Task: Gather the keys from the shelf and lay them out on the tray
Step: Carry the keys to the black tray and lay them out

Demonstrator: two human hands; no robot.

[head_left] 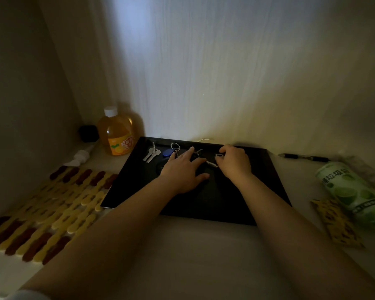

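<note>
A black tray (236,202) lies on the dim shelf in front of the back wall. At its far left lie two silver keys (151,154) on a ring. Beside them sits a blue key fob (168,152) with a metal ring. My left hand (183,172) rests fingers spread over a dark key bunch near the tray's middle. My right hand (234,162) pinches a dark-headed key (212,162) whose silver blade points toward the left hand. What lies under the left palm is hidden.
An orange juice bottle (116,132) stands left of the tray, with a black cube (88,133) and a white pump head (79,158) nearby. A yellow-and-brown mat (48,211) covers the left. A pen (303,157), a green roll (353,191) and a patterned packet (338,224) lie on the right.
</note>
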